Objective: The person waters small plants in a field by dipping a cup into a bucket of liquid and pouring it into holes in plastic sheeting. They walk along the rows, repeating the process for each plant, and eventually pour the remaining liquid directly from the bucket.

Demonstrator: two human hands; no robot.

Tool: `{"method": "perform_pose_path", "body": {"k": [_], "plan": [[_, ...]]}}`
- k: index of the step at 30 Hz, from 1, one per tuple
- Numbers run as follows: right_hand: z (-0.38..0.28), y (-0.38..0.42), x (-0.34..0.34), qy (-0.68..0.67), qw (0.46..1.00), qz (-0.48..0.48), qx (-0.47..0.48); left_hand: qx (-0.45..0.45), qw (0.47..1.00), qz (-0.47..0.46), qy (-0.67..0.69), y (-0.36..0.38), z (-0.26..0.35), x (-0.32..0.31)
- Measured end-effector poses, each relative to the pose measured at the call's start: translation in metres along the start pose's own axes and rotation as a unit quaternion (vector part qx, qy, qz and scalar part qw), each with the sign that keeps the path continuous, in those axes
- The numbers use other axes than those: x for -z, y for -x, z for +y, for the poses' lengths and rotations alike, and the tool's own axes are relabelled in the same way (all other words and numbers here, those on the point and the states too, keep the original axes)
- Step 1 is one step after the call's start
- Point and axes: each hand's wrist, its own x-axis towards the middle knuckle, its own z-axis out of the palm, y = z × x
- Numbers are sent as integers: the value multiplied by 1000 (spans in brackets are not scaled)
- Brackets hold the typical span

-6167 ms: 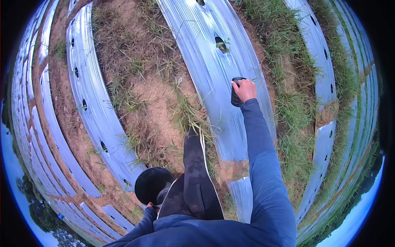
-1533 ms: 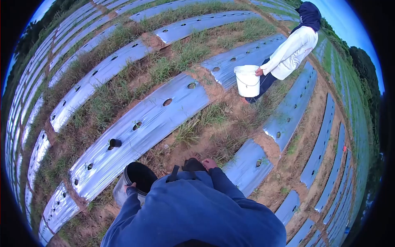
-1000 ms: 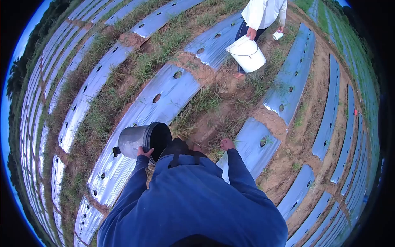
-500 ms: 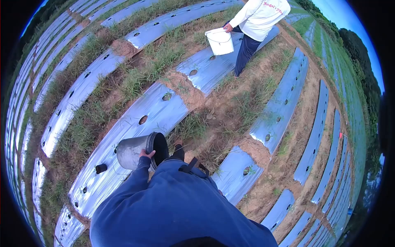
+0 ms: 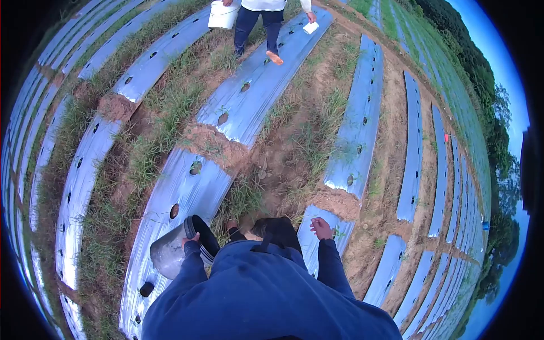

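My left hand (image 5: pixel 191 240) is closed on the rim of a grey bucket (image 5: pixel 168 253) with a dark inside. The bucket is tilted, its mouth facing up and right, over a bed covered in silvery plastic mulch (image 5: pixel 190 190). My right hand (image 5: pixel 321 228) is out to the side above another mulched bed, fingers loosely bent and partly apart, with nothing visible in it. A small black pot (image 5: pixel 147 289) sits on the mulch below the bucket. Round planting holes (image 5: pixel 174 211) run along the bed.
Ahead, a person in dark trousers (image 5: pixel 247 25) carries a white bucket (image 5: pixel 222 15) and a small white container (image 5: pixel 310 27). Grassy furrows (image 5: pixel 153 141) and bare soil (image 5: pixel 212 144) lie between the mulched beds. Trees (image 5: pixel 498 124) border the field.
My right hand has come into view on the right. The bucket has shifted slightly down and left in view, still in my left hand. The other person has turned and shows a second white container.
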Motion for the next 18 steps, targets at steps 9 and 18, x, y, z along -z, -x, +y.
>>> {"method": "perform_pose_path", "body": {"k": [9,18], "plan": [[101,-73,-3,146,946,-160,-239,114,984,137,11,31,83,0],[45,-259,84,38,963,-161,-211,206,946,251,-3,105,230,-13]]}}
